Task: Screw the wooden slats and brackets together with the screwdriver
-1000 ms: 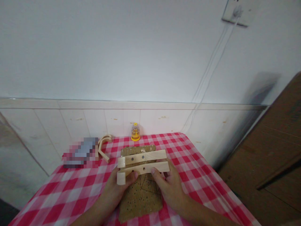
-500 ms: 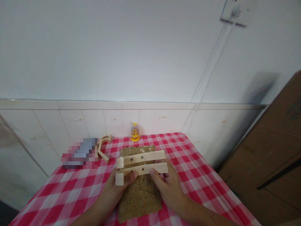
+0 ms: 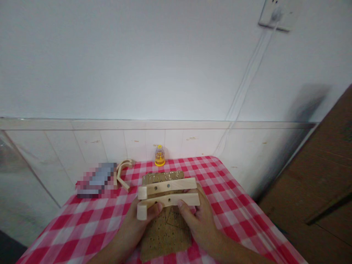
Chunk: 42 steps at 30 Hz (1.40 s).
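Two pale wooden hook-shaped pieces lie side by side above a cardboard sheet [image 3: 165,238] that has many small holes and pencil-like lines. The far wooden piece [image 3: 181,183] shows two screw heads; the near wooden piece [image 3: 176,200] shows small dark holes. Both have a bent block end at the left. My left hand [image 3: 141,223] is closed on the left part of the near piece, thumb on its front edge. My right hand [image 3: 202,222] is closed around the right ends, thumb pressed to the near piece. The fingers behind are hidden.
More curved wooden pieces [image 3: 122,178] lie at the back left beside a pixelated patch [image 3: 97,179]. A small clear dome container with a yellow base [image 3: 160,157] stands at the back of the checked tablecloth [image 3: 228,212]. A large cardboard box [image 3: 310,190] stands at the right.
The whole view has shifted slightly, so everything appears a little further right and lower. Both hands keep the same hold on the wooden pieces.
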Tool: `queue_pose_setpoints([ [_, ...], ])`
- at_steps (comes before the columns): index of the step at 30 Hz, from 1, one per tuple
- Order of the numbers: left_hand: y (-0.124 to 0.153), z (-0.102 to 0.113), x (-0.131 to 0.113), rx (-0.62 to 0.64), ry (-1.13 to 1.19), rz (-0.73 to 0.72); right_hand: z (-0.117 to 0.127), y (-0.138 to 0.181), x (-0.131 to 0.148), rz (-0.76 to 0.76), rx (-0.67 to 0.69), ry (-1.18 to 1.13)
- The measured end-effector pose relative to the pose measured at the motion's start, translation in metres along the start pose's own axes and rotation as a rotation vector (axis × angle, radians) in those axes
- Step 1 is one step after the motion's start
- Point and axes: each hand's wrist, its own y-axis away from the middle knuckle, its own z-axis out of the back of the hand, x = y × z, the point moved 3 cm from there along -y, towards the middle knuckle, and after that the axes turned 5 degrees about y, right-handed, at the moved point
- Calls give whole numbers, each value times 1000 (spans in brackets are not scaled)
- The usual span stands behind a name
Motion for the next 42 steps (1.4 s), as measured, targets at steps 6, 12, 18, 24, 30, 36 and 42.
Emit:
queue_pose_setpoints([
  [6, -1, 2, 2, -52, -1, -25, -1, 2, 1, -9, -3, 9],
  [12, -4, 6, 6, -45, 24, 11, -1, 0, 3, -17, 7, -25],
  [18, -2, 5, 4, -35, 12, 10, 0, -2, 6, -1, -12, -16],
  [24, -4, 7, 4, -1, -17, -9, -1, 0, 1, -21, 4, -34],
  [30, -6, 6, 4, 18, -39, -27, -2, -2, 3, -41, 4, -68],
  [36, -5, 4, 2, -21, -36, -15, -2, -2, 3, -28, 4, -58],
  [42, -4, 4, 4, -55, 2, 12, -2, -2, 2, -23, -15, -36],
])
